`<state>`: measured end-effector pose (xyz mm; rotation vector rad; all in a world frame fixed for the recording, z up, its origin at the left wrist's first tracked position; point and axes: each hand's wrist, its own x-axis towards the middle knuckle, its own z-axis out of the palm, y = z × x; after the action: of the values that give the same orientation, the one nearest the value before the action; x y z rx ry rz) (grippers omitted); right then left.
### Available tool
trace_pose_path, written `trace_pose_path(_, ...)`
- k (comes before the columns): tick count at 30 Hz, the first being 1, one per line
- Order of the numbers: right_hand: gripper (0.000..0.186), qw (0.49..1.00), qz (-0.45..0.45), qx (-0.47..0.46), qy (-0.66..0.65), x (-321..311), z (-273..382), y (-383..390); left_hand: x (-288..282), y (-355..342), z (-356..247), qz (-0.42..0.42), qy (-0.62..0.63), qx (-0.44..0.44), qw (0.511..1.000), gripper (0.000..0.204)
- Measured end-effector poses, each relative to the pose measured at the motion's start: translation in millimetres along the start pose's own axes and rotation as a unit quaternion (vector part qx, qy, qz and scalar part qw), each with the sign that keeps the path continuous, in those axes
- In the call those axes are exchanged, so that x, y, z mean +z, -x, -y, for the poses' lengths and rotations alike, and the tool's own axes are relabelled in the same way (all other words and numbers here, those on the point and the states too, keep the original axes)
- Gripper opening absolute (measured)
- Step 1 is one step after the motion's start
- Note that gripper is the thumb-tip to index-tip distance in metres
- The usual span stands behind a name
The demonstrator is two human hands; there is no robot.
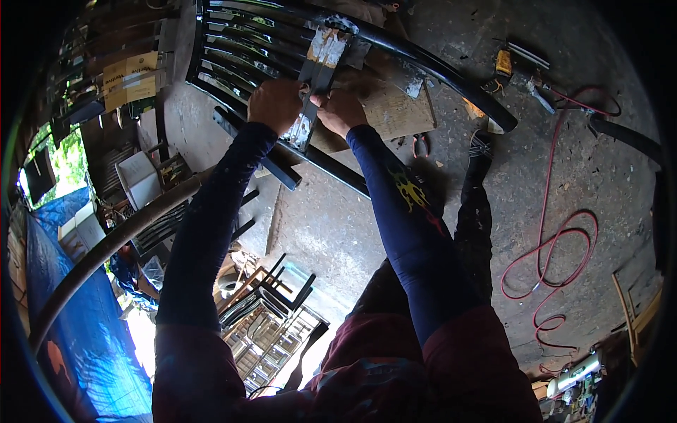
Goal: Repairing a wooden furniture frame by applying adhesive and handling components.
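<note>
A glossy black slatted metal frame [423,56], like a bench or chair, lies in front of me. Across it runs a flat piece with white and brown patches [328,48], its middle dark grey. My left hand [275,106] is closed at the left edge of this piece. From the right, my right hand [340,113] is closed too, thumb pressed against the dark grey part. The fingertips nearly meet, and whatever is pinched between them is too small to make out. Both arms wear dark blue sleeves.
A board [402,113] lies under the frame. Pliers with red handles [421,145] rest on the floor beside it. A yellow tool [503,63] lies farther right, and a red hose [546,204] loops over the floor. Stacked chair frames [271,310] and a blue tarp [92,282] are at left.
</note>
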<state>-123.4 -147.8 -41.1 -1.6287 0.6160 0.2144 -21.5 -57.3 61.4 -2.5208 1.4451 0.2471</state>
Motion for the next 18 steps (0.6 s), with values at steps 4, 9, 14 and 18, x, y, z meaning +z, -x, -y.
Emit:
trace_pose_path(4,0.034,1.000,-0.001,-0.013,0.002,5,1,-4,13,-8,20,0.116,0.242,-0.322,0.908,0.011)
trace_pose_path(9,0.034,1.000,-0.013,-0.016,0.016,6,-7,-6,-11,-2,-4,-0.045,0.097,0.006,0.994,0.013)
trace_pose_path(14,0.037,1.000,-0.009,-0.005,0.007,6,-2,-1,-20,-3,-9,0.039,-0.023,0.034,0.998,0.017)
trace_pose_path(18,0.030,1.000,0.004,0.019,0.020,4,-11,-7,9,-18,12,0.219,0.422,-0.470,0.744,0.025)
